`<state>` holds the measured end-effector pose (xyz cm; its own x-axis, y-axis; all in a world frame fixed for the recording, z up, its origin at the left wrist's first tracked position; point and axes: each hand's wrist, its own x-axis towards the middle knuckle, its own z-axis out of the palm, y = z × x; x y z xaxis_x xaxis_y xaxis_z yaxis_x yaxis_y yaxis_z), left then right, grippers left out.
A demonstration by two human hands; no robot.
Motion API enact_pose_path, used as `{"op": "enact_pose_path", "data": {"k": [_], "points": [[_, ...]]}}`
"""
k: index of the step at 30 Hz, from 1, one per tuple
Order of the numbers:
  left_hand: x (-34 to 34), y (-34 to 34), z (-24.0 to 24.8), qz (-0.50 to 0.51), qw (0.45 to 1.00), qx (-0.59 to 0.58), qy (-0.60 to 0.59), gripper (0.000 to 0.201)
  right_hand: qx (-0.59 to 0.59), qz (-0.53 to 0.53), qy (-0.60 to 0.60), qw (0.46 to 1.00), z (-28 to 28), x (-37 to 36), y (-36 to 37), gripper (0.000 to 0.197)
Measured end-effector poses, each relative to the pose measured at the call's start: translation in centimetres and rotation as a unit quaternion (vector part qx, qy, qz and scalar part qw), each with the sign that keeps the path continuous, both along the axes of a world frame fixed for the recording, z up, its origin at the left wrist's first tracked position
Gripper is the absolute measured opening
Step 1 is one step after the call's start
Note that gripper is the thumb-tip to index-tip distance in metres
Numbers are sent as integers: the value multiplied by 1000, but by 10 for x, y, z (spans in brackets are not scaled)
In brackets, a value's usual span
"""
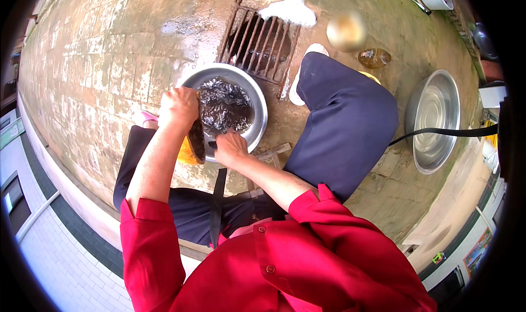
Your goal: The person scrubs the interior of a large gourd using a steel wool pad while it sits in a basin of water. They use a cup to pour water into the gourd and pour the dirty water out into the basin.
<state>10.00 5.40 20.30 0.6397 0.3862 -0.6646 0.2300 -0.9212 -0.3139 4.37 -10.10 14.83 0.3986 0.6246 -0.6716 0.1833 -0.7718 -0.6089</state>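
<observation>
A round metal basin [259,101] stands on the floor before me, holding dark, rippled, glinting water [226,101]. At its left rim my left hand [179,109] is closed around the upper part of a yellow thing with a dark brown face [192,147], tilted on edge; its kind is unclear. My right hand [230,148] is at the basin's near side, fingers curled. A small dark bit shows beside those fingers, but what they hold is hidden.
A rusty drain grate [260,44] lies beyond the basin, with white foam [290,11] at its far edge. To the right are a blurred round pale thing [346,31], a brown jar [374,58] and a large metal tub [456,106]. A black strap [438,130] crosses the tub.
</observation>
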Motion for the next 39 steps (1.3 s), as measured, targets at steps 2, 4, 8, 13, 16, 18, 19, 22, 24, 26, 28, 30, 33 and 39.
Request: {"op": "enact_pose_path", "data": {"k": [2,4,8,13,16,18,19,22,24,26,28,30,33,39], "points": [[-1,4,2,12,1000,-1,-17,17,-8,-11,8,1000,2,7,0,24],[-3,12,14,44,998,6,-51,17,-20,-32,8,999,2,13,0,23],[-34,46,25,170,968,-42,-181,18,-51,-130,-8,990,-8,27,-5,31],[-116,63,-11,334,824,-104,-445,14,2,-287,-47,957,-41,50,-18,30],[-131,37,-17,485,664,-192,-535,19,57,-298,-57,951,-50,57,-25,34],[-130,16,-15,558,561,-273,-548,24,69,-321,-37,944,-51,59,-27,40],[-127,7,-18,567,514,-305,-566,25,85,-340,-17,936,-59,61,-31,41],[-134,-6,-18,591,415,-379,-579,30,130,-380,121,908,-21,58,-23,43],[-130,-14,-13,571,377,-424,-593,33,111,-364,134,915,-22,64,-29,40],[-130,-17,-8,542,361,-447,-613,35,107,-364,187,906,-17,64,-33,32],[-131,-19,-5,531,350,-459,-620,34,115,-381,217,891,-10,63,-33,26],[-132,-20,-1,533,337,-467,-620,32,139,-399,242,873,-8,63,-35,24],[-131,-22,4,526,310,-482,-629,30,159,-432,257,850,1,63,-35,21],[-126,-28,7,510,237,-524,-640,32,188,-469,253,825,21,64,-30,22]]}}
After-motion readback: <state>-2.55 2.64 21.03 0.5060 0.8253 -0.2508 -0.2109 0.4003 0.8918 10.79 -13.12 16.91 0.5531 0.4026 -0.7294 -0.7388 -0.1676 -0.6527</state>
